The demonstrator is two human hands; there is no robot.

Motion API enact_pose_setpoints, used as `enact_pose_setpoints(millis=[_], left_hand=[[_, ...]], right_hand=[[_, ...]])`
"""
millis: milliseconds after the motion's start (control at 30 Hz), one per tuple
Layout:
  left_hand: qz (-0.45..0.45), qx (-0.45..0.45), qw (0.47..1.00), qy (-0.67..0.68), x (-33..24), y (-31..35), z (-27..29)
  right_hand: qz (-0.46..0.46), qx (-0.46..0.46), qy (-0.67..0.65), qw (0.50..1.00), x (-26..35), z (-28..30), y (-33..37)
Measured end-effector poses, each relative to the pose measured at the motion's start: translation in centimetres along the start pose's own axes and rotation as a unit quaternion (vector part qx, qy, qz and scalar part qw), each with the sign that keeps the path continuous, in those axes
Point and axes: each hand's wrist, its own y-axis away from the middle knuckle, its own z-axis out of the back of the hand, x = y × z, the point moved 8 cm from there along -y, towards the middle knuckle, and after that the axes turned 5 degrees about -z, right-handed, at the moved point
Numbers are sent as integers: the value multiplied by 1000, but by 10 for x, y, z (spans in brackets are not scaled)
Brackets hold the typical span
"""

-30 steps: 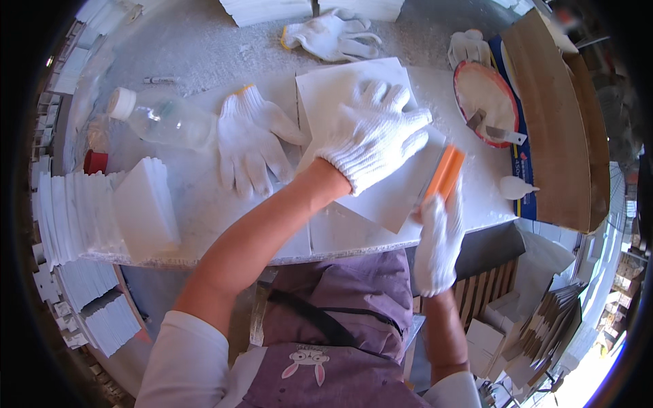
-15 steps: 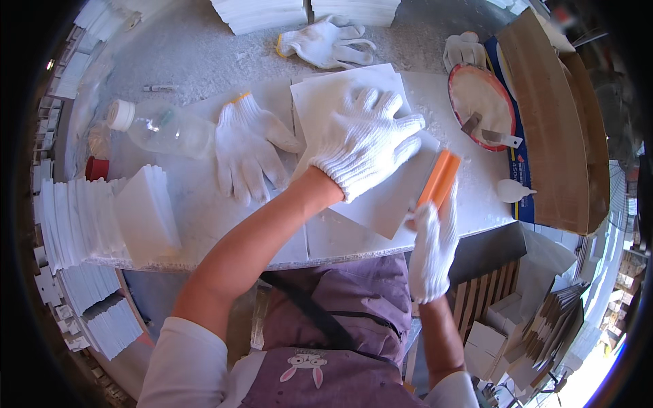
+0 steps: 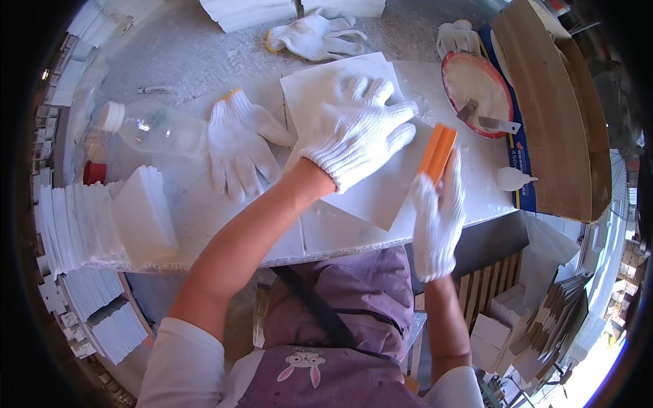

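My left hand (image 3: pixel 364 129), in a white knitted glove, lies flat with its fingers spread on white rectangular sheets (image 3: pixel 373 206) at the table's middle. In my right hand (image 3: pixel 439 221), gloved the same way, is an orange grooved block (image 3: pixel 437 151). Its fingers close round the lower end, and the block stands tilted beside the sheets' right edge. Whether block and edge touch I cannot tell. A loose white glove (image 3: pixel 245 144) lies left of the sheets, and another glove (image 3: pixel 316 35) rests beyond them.
At the right stand a red-rimmed bowl (image 3: pixel 445 75) of pale paste with scrapers (image 3: pixel 500 125) in it, a small white squeeze bottle (image 3: pixel 513 179) and an open cardboard box (image 3: pixel 544 102). A clear plastic bottle (image 3: pixel 160 129) lies at left, behind stacked white sheets (image 3: pixel 81 221).
My right hand has lifted the orange block slightly up and away from the sheets' right edge. My left hand stays flat on the sheets. The whole view has shifted a little.
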Motion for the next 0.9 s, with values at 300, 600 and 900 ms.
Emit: enact_pose_setpoints(millis=[300, 600, 900], left_hand=[[3, 11, 1000, 19, -2, -1, 0], [-6, 22, 1000, 1, -3, -4, 1], [-15, 1, 1000, -5, -5, -4, 3]], right_hand=[[-78, 75, -214, 971, -11, -9, 19], [-71, 77, -192, 976, -20, -9, 17], [-48, 82, -213, 973, -11, -7, 31]])
